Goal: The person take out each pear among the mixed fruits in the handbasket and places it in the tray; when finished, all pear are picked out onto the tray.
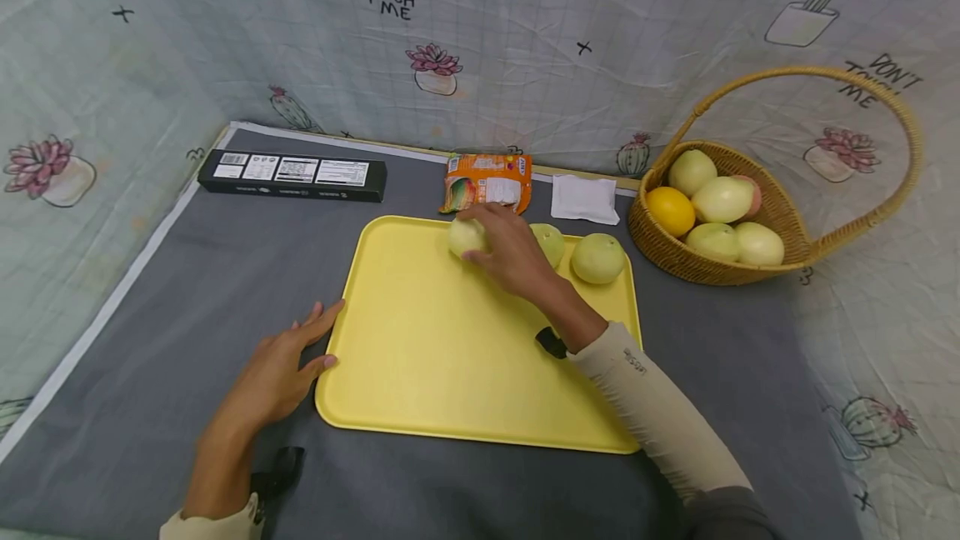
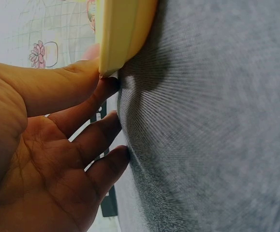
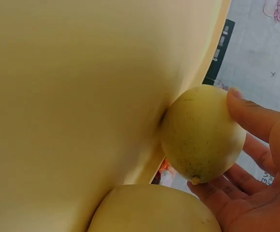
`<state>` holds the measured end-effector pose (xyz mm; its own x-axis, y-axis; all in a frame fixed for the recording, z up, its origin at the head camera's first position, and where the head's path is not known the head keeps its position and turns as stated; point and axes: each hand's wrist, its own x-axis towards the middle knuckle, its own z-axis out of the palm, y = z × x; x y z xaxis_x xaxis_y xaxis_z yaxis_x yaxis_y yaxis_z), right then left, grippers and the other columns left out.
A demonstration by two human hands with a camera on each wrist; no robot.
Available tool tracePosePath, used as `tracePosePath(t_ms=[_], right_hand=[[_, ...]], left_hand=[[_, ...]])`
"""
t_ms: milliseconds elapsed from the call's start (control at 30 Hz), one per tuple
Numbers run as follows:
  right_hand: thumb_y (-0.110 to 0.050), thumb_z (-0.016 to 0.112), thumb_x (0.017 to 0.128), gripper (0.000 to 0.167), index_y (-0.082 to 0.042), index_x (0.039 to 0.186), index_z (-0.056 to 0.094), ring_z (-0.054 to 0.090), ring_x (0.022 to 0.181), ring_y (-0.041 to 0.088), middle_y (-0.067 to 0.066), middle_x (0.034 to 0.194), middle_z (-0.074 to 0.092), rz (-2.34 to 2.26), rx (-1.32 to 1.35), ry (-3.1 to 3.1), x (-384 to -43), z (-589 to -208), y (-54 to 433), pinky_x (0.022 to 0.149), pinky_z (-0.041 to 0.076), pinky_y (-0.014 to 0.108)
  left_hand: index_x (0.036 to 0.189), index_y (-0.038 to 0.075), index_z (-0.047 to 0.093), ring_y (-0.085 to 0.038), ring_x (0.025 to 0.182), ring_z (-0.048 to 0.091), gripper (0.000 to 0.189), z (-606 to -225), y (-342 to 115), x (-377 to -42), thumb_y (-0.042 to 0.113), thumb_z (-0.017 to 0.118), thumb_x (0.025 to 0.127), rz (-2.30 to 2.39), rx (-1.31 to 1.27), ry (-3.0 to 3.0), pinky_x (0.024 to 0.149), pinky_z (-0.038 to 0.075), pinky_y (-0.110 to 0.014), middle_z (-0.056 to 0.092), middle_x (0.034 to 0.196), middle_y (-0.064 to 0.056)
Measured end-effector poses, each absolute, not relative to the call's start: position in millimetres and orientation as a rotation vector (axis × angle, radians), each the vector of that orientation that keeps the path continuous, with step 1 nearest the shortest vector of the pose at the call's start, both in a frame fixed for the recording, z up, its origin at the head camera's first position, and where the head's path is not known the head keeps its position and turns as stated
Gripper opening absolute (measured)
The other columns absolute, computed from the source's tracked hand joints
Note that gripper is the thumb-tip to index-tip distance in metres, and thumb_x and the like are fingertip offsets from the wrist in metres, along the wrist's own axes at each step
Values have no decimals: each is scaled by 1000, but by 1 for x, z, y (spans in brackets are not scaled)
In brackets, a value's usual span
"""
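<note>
"What do we see in the right hand (image 1: 513, 255)?"

"A pale yellow-green fruit (image 1: 462, 238), round and smooth. We find the thumb on one side and bent fingers on the other, parted just to its width. It's at the far side of the yellow tray (image 1: 420, 340), left of two similar fruits (image 1: 598, 258)."

"Does the right wrist view tell us more?"

"Yes: fine dark specks and a stubby nub, which we can't make out from the head. Only the head view gives us the woven basket (image 1: 693, 265), though."

"And the left hand (image 1: 281, 373)?"

"Fingers loosely spread, thumb and forefinger touching the tray's raised, round-cornered rim. Its wrist view shows us finely ribbed gray cloth (image 2: 217, 125)."
</note>
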<state>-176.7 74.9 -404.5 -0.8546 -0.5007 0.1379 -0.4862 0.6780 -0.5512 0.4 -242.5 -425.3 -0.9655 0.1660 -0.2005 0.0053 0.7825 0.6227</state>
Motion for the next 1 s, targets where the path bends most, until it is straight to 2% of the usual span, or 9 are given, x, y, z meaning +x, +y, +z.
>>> tracePosePath(t_ms=[267, 600, 900, 1000], right_hand=[[-17, 86, 92, 53, -14, 140, 65, 61, 134, 32, 12, 146, 63, -861, -849, 2863, -178, -403, 73, 110, 53, 51], [-14, 87, 91, 58, -14, 144, 64, 55, 143, 32, 8, 150, 62, -872, -840, 2846, -172, -393, 76, 121, 45, 52], [-20, 85, 93, 55, -16, 144, 65, 58, 141, 31, 9, 149, 62, -1023, -838, 2887, -165, -381, 89, 116, 49, 56], [-23, 86, 92, 56, -15, 143, 65, 61, 135, 31, 9, 144, 65, -1127, -817, 2944, -164, -377, 100, 113, 51, 56]], left_hand=[[168, 17, 34, -56, 151, 37, 83, -426, -242, 1, 7, 74, 97, 944, 140, 2746, 119, 31, -77, 35, 166, -29], [169, 17, 33, -62, 148, 36, 84, -428, -243, 2, 8, 75, 97, 947, 142, 2752, 116, 28, -82, 35, 165, -30], [169, 18, 32, -56, 152, 35, 84, -425, -243, 1, 5, 74, 97, 964, 136, 2735, 119, 28, -79, 33, 167, -29], [169, 19, 32, -56, 152, 35, 84, -424, -242, 1, 6, 74, 98, 966, 136, 2733, 119, 28, -79, 33, 167, -29]])
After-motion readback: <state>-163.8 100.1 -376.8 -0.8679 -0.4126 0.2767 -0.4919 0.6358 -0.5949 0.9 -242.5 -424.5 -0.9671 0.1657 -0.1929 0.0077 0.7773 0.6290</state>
